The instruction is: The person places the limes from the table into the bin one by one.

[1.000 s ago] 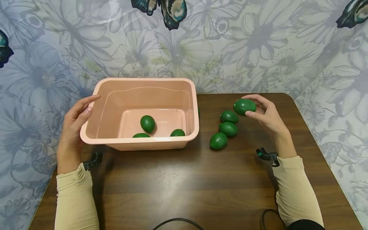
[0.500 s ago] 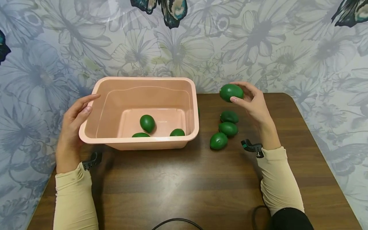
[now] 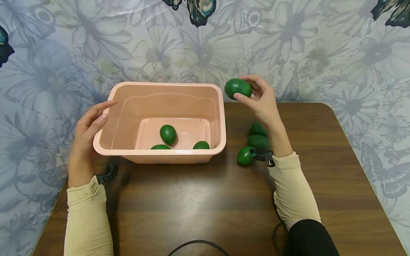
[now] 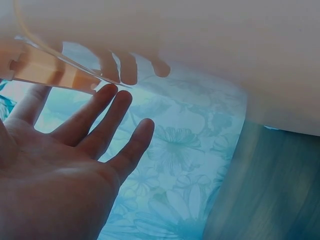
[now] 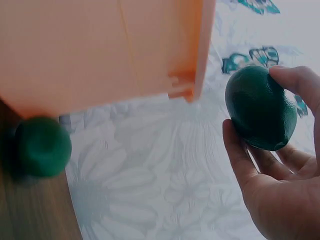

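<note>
My right hand (image 3: 263, 103) holds a glossy green lime (image 3: 237, 88) between thumb and fingers, in the air beside the right rim of the peach plastic basin (image 3: 166, 153). The right wrist view shows that same lime (image 5: 260, 107) apart from the basin. At the basin's left rim, my left hand (image 3: 84, 142) rests with its index finger and thumb on the edge. Its other fingers (image 4: 112, 117) reach out nearly straight against the outer wall in the left wrist view. Three limes (image 3: 168, 134) show inside the basin, two partly hidden by the front rim.
Several more limes (image 3: 258, 142) lie on the brown table (image 3: 192, 199) below my right wrist, partly covered by it. Another lime (image 5: 44, 147) sits close beside the basin. A black cable (image 3: 198, 241) curves along the front. Flowered wall covering (image 3: 205, 53) stands behind.
My right hand has carried the lime up and leftward, from over the table limes to beside the basin's right rim. My left hand has stayed at the left rim.
</note>
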Action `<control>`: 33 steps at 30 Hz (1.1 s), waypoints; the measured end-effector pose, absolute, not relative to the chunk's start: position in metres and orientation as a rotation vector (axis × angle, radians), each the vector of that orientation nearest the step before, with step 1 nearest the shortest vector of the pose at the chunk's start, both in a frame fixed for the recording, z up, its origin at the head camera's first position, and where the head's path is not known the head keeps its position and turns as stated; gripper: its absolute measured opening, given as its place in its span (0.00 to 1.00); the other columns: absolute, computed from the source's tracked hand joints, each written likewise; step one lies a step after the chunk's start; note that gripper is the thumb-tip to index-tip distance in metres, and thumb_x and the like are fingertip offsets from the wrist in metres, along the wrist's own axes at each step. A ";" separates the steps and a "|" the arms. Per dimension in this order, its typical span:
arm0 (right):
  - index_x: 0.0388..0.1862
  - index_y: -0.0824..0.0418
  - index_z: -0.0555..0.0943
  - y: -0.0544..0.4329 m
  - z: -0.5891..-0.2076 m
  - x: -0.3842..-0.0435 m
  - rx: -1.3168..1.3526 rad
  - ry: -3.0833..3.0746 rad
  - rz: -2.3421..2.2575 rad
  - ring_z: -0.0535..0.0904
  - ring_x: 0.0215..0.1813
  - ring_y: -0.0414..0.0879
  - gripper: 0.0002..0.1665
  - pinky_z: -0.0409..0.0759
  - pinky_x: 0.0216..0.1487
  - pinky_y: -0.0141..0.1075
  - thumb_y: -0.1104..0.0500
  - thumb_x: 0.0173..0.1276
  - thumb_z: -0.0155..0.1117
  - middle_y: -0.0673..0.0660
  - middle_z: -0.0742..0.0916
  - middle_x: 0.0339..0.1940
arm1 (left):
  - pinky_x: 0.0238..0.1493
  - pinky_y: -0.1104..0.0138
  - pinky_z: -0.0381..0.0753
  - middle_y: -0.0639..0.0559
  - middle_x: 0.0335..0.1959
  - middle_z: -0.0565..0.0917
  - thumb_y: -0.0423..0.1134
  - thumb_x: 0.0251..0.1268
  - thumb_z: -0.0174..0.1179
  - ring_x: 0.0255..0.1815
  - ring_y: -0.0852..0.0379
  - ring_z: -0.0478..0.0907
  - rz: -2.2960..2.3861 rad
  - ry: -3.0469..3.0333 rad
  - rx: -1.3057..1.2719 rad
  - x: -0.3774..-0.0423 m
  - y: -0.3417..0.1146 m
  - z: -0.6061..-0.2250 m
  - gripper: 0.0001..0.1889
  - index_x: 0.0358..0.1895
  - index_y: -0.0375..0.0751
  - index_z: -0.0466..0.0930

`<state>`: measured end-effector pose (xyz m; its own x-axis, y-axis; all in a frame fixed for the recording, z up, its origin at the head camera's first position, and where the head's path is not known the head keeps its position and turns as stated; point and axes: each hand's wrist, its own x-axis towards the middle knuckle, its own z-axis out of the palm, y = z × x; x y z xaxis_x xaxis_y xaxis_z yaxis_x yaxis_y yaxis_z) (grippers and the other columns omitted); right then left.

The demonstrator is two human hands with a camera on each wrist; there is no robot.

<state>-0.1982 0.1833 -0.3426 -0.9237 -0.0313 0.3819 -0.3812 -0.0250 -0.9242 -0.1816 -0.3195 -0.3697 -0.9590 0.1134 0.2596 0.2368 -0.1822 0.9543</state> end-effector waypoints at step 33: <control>0.62 0.71 0.80 0.110 -0.316 -0.203 0.459 -2.196 1.773 0.82 0.59 0.52 0.29 0.80 0.62 0.49 0.66 0.63 0.77 0.68 0.85 0.59 | 0.51 0.66 0.88 0.32 0.71 0.74 0.32 0.79 0.53 0.60 0.46 0.81 -2.340 -1.988 -0.399 -0.185 -0.322 -0.359 0.25 0.74 0.25 0.70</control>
<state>-0.2029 0.1105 -0.3158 -0.9100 -0.0694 0.4088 -0.4143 0.1958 -0.8888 -0.1851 -0.3215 -0.3594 -0.9657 0.1310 0.2241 0.1999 -0.1751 0.9640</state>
